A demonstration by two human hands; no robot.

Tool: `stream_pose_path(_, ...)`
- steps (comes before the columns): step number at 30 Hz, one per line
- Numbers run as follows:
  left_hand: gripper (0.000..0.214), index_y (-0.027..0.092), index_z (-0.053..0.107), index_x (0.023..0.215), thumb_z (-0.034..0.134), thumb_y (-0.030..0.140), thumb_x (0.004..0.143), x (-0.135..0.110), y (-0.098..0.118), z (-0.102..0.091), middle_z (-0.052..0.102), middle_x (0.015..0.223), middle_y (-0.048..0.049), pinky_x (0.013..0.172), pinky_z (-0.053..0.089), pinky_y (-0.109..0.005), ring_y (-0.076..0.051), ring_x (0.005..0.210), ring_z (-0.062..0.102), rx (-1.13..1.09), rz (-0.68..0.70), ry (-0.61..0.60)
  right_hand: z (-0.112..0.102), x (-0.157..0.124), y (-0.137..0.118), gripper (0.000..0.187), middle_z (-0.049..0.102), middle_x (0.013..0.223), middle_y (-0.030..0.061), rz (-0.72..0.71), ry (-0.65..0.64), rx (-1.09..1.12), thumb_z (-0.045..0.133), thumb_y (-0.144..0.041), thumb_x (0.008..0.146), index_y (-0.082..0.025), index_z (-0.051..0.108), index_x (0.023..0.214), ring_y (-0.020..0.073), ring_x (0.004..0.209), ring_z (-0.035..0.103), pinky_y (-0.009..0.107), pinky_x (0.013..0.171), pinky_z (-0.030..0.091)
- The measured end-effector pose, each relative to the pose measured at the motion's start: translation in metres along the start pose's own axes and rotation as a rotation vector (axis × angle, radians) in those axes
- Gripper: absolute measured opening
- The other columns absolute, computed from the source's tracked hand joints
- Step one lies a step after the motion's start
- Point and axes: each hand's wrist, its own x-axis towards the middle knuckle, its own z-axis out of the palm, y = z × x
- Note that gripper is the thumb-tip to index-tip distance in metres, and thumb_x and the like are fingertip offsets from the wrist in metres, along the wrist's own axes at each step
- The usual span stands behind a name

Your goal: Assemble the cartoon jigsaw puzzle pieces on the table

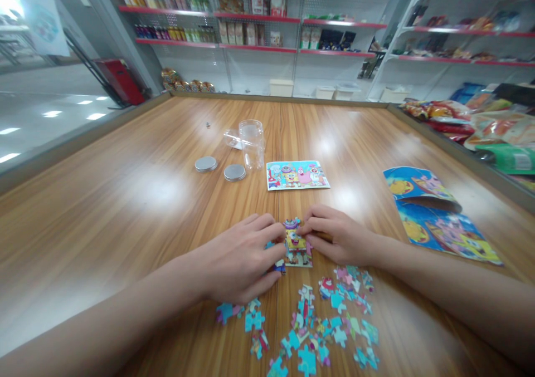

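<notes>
Wooden table stood before shelves. Head view: left hand was curled, fingers and thumb clamped on the left edge of the puzzle at the table's near middle. Right hand pinched its upper right edge, fingers together. Loose pieces lay just nearer. Picture, jar and lids sat well beyond.

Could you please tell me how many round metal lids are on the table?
2. The left lid lies left of the clear jar; the right lid lies beside it, nearer the jar. None appears hidden.
</notes>
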Motion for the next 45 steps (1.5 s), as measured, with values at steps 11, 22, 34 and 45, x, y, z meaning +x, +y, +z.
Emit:
stream_pose_path(11, 0.018, 0.018, 0.063, 0.098, 0.053, 0.032, 0.100, 0.0005, 0.0009, 0.0047, 0.059, 0.112, -0.0109, 0.089, 0.050, -0.044, -0.027, 0.104, 0.053, 0.028, 0.021, 0.003, -0.0011, 0.0002, 0.0000, 0.018, 0.060, 0.099, 0.0079, 0.007, -0.004, 0.014, 0.056, -0.017, 0.098, -0.017, 0.069, 0.111, 0.0193, 0.091, 0.058, 0.035, 0.080, 0.051)
stream_pose_path(22, 0.013, 0.017, 0.058, 0.099, 0.052, 0.029, 0.099, 0.0006, 0.0025, 0.0037, 0.058, 0.113, -0.0116, 0.090, 0.051, -0.045, -0.027, 0.104, 0.054, -0.016, 0.030, -0.003, -0.0002, -0.0003, 0.0007, 0.020, 0.060, 0.099, 0.0077, 0.025, -0.008, 0.030, 0.058, -0.016, 0.097, -0.017, 0.071, 0.112, 0.0189, 0.091, 0.059, 0.034, 0.081, 0.051)
stream_pose_path(34, 0.013, 0.017, 0.062, 0.101, 0.051, 0.023, 0.099, 0.0021, 0.0036, 0.0040, 0.057, 0.113, -0.0127, 0.089, 0.052, -0.043, -0.026, 0.104, 0.054, -0.036, 0.040, 0.005, -0.0005, 0.0006, 0.0016, 0.020, 0.060, 0.097, 0.0071, 0.009, 0.000, 0.035, 0.058, -0.014, 0.096, -0.017, 0.070, 0.111, 0.0186, 0.090, 0.059, 0.033, 0.079, 0.050)
stream_pose_path(45, 0.013, 0.018, 0.061, 0.101, 0.055, 0.029, 0.098, 0.0001, 0.0015, -0.0029, 0.057, 0.115, -0.0126, 0.086, 0.051, -0.045, -0.028, 0.102, 0.054, 0.002, 0.033, -0.038, -0.0010, 0.0001, 0.0007, 0.019, 0.060, 0.097, 0.0072, 0.026, -0.013, 0.026, 0.057, -0.017, 0.098, -0.017, 0.070, 0.111, 0.0186, 0.090, 0.058, 0.034, 0.080, 0.050)
